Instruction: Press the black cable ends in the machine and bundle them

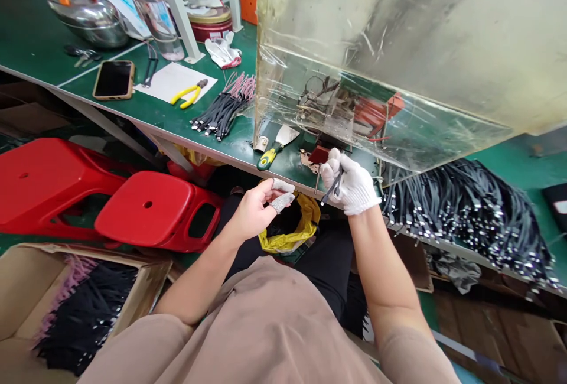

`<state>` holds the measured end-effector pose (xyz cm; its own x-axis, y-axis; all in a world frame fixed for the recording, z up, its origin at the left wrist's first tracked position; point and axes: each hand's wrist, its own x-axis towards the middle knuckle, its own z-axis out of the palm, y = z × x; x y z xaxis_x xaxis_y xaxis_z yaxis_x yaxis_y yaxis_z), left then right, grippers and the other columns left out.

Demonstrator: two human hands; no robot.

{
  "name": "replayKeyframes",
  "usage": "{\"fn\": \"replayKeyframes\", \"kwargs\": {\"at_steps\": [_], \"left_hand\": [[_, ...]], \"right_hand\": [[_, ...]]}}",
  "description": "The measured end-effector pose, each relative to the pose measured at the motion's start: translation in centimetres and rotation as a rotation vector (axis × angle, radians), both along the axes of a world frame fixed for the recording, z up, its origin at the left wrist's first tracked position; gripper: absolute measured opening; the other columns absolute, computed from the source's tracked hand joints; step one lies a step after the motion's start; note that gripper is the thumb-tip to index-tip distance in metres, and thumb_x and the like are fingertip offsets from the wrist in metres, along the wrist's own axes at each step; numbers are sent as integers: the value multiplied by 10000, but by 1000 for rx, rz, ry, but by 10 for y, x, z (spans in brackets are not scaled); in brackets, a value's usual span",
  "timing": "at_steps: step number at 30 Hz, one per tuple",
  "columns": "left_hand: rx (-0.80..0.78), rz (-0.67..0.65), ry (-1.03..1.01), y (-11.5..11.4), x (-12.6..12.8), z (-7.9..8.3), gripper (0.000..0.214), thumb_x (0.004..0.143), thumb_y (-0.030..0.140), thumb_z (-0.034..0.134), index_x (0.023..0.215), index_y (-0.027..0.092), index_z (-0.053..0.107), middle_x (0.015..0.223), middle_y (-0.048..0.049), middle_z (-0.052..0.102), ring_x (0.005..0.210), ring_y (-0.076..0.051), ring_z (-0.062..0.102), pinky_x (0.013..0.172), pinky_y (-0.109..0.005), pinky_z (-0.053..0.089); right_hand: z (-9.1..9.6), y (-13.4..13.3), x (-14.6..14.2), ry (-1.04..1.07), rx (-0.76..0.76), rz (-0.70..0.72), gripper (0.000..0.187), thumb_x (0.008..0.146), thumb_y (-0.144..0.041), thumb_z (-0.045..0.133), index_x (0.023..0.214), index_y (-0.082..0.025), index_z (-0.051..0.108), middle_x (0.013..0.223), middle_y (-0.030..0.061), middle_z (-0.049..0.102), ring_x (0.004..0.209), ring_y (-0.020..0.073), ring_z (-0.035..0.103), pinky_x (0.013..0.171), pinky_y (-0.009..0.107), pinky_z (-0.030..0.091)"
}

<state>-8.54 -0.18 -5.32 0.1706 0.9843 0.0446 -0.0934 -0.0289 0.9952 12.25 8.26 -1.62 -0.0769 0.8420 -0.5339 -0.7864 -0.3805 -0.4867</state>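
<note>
Left hand [259,212], bare apart from grey wraps on thumb and finger, was half curled with a narrow gap between the tips; nothing seen in it. Right hand [352,186], in a white glove, was closed on short black cables [338,185], ends pointing down, right at the front edge of the counter [241,143]; exact count unclear. Yellow bag [312,217] gaped below, between the hands. Scraper [271,153] lay on the counter just left of the gloved hand; clear shield [305,20] stood over the machine parts behind. Big cable pile [469,218] sat to the right, spilling over the edge. Leftward: cable bundle [227,103] with pink ends, yellow-handled pliers [189,95] on white paper [170,75], phone [114,80]. Lower left: red stools [142,212], cardboard box [26,280] holding more cables.
</note>
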Motion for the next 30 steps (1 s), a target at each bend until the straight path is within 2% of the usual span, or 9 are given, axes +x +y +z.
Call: {"fn": "replayKeyframes", "kwargs": {"at_steps": [10,15,19,25,28,30], "left_hand": [[10,1,0,-3,3,2,335,804,387,787,1014,150,678,922,-66,744,817,-169,713,843,-315,591],[16,-7,12,-4,4,2,326,810,392,775,1005,148,684,911,-66,737,809,-165,706,832,-311,581],[20,-4,40,-7,5,4,332,809,412,772,996,150,692,911,-67,729,804,-168,702,820,-314,576],[27,-19,56,-13,3,6,312,818,403,754,996,155,689,930,-72,734,822,-172,696,826,-318,572],[36,-24,57,-16,2,6,300,824,392,742,1002,156,691,937,-72,735,829,-171,691,830,-317,568],[41,-26,60,-18,2,6,304,824,391,740,1011,155,695,941,-72,736,831,-171,689,833,-319,566]], "right_hand": [[-10,2,7,12,74,86,132,1017,-175,445,965,-196,564,713,-38,673,510,72,585,562,208,621],[-6,0,5,22,91,115,243,1056,-230,357,927,-181,558,694,-16,649,521,100,593,523,225,588],[-2,-1,3,1,86,111,294,1075,-238,311,943,-165,563,692,-8,643,530,102,593,551,235,599],[-9,3,4,-30,121,93,215,1056,-229,375,1002,-174,576,787,13,687,575,105,608,589,251,627],[-14,3,4,-64,178,77,97,1013,-191,481,966,-198,565,805,-5,676,579,90,590,608,222,622],[-15,1,4,-93,190,78,105,1007,-167,486,931,-198,551,797,-10,656,571,82,566,606,211,613]]}}
